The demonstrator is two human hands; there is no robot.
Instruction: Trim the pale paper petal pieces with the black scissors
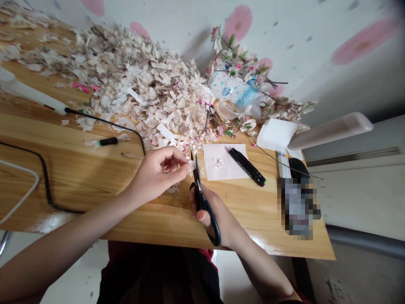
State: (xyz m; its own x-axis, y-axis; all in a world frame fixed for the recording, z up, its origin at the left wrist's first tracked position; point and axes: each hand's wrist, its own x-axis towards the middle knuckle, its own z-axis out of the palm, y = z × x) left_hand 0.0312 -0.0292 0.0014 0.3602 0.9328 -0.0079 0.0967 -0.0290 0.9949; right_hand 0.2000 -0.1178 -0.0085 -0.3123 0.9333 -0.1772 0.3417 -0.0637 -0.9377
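Note:
My right hand [215, 215] grips black-handled scissors [198, 185], thumb through one loop, blades pointing away from me and slightly apart. Just left of the blades, my left hand [163, 171] pinches a small pale petal [190, 165] between thumb and fingertips. The petal is close to the blades; whether they touch it I cannot tell. To the right of the scissors, a white paper sheet [209, 162] bears several tiny pale pieces [218, 162]. Two dark markers [247, 166] lie across its right side. Beyond my hands spreads a large heap of cream petals [152, 76].
A patterned tissue pack [224, 84] with artificial flower branches [237, 61] stands by the wall. A white lamp-like bar [332, 131] juts over the right side. Black cable [110, 123] and a marker cap [108, 142] lie at left. A blurred object [297, 209] sits near the right edge.

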